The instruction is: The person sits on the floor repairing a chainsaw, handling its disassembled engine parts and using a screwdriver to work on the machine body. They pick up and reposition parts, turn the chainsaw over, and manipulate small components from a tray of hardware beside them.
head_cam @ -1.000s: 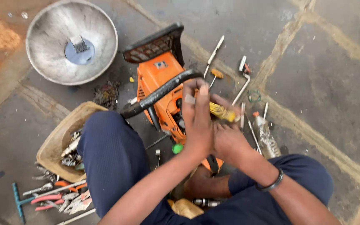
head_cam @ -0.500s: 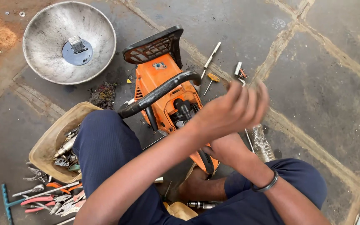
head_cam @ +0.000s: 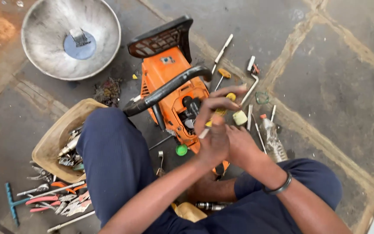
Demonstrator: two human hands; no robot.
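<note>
Left hand: forearm rising from 7 o'clock, fingers curled and spread toward 1 o'clock | Right hand: pressed against the left at its 4 o'clock, forearm from 5 o'clock, dark band on wrist, grip unclear.

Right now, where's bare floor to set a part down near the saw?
Bare floor: right of the bottle, across the stone joints; also between the metal bowl and basket. Crowded: tools right of the saw, and pliers below the basket.

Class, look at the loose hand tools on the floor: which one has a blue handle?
The T-shaped tool at far left, beside the red-handled pliers. Its handle is blue; the other tools show red, orange, yellow or bare metal.
</note>
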